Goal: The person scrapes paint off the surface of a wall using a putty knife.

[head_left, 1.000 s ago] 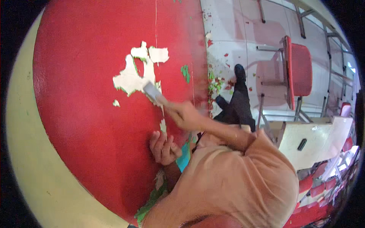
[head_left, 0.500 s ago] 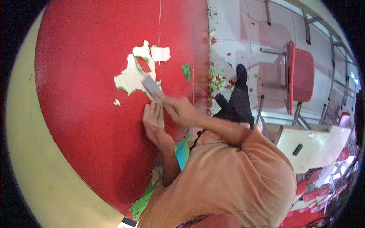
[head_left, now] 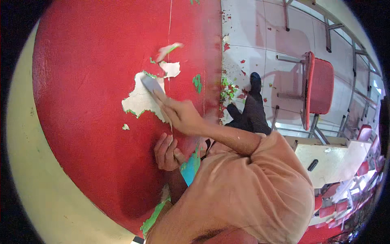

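Observation:
My right hand point(head_left: 180, 114) grips a flat metal paint scraper point(head_left: 151, 84), its blade over a pale bare patch point(head_left: 140, 99) in the red painted wall point(head_left: 93, 73). The patch has ragged green edges. Above the blade, a blurred paint flake point(head_left: 170, 50), pale with a green edge, shows against the red. A second pale patch point(head_left: 172, 69) lies beside a thin vertical crack. My left hand point(head_left: 166, 153) is cupped below the right one, fingers bent and a little apart. I see nothing held in it.
Red and green paint chips point(head_left: 229, 89) litter the tiled floor point(head_left: 243, 24) along the wall's foot. On the right stand a red chair point(head_left: 321, 87) and a pale desk point(head_left: 321, 160). My dark shoe point(head_left: 255, 81) rests near the chips. A cream surface point(head_left: 24, 142) borders the red at left.
The scraper has moved up and left across the bare patch. A pale paint piece at the top has shifted right and blurred. My left hand has moved down and curled its fingers.

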{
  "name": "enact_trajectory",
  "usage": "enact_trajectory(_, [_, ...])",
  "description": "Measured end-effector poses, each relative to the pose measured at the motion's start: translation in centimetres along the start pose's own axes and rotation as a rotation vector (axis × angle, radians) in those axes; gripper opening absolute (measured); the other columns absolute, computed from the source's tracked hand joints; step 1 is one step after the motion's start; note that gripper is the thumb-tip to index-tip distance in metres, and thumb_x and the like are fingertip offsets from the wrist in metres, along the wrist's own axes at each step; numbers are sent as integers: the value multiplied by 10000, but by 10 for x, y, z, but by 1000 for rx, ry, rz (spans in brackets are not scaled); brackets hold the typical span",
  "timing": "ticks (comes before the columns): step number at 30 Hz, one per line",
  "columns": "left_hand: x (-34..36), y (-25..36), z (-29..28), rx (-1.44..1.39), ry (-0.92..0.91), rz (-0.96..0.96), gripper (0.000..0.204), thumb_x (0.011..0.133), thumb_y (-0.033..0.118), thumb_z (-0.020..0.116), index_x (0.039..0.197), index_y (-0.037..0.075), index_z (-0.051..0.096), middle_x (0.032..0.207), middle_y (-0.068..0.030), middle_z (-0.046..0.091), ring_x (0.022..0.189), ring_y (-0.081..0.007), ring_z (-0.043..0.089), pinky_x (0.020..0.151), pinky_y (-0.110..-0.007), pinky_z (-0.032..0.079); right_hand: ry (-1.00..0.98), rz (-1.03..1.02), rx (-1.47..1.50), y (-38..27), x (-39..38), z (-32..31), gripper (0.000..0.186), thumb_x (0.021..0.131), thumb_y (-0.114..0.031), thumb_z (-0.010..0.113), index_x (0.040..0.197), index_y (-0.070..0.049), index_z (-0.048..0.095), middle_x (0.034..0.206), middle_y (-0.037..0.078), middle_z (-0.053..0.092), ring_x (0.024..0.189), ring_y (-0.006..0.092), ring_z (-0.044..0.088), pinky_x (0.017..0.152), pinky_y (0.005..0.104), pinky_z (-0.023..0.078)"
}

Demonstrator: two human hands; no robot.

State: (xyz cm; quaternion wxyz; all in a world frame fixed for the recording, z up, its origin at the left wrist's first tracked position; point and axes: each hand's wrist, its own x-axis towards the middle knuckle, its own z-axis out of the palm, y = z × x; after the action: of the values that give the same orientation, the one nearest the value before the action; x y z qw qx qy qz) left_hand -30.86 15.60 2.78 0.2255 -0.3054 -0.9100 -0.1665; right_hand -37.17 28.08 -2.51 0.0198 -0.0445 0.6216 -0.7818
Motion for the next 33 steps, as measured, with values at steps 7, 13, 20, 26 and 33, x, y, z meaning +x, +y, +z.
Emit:
enact_trajectory(7, [-3, 5, -1, 53, -33, -58, 245, 898, 130, 437, 820, -20, 614, 888, -162, 623, 889, -335, 616, 767, -430, 512, -51, 61, -71, -9, 21, -6, 113, 873, -119, 475, 969, -65, 502, 646, 149, 572, 520, 277, 582, 501, 382, 470])
enact_trajectory(13, [-10, 7, -9, 102, -126, -33, 240, 896, 140, 448, 851, -28, 615, 889, -150, 625, 882, -318, 621, 762, -412, 520, -144, -193, -154, -5, 37, -17, 529, 855, -139, 487, 1364, -188, 350, 696, 158, 599, 562, 327, 597, 522, 424, 491])
enact_trajectory(20, [-12, 0, 8, 57, 5, -59, 257, 884, 176, 468, 851, -19, 632, 856, -162, 635, 818, -319, 632, 747, -394, 527, -216, -224, -219, 7, 40, -26, 518, 859, -123, 471, 1362, -189, 366, 707, 172, 591, 577, 336, 602, 555, 415, 510])
enact_trajectory(26, [-5, 8, 14, -227, -5, -451, 326, 906, 244, 434, 998, -20, 601, 928, -181, 617, 919, -336, 601, 809, -419, 495, -255, -118, -215, 0, 3, -27, 558, 826, -75, 483, 1360, -203, 381, 681, 191, 559, 589, 340, 599, 551, 377, 486])
enact_trajectory(33, [55, 14, 79, -800, 88, -1155, 724, 916, 581, 275, 1249, -50, 395, 1194, -168, 520, 1139, -244, 459, 975, -385, 346, -364, -262, -337, 30, 1, -40, 523, 830, -150, 505, 1339, -201, 394, 688, 187, 600, 577, 353, 603, 550, 440, 497])
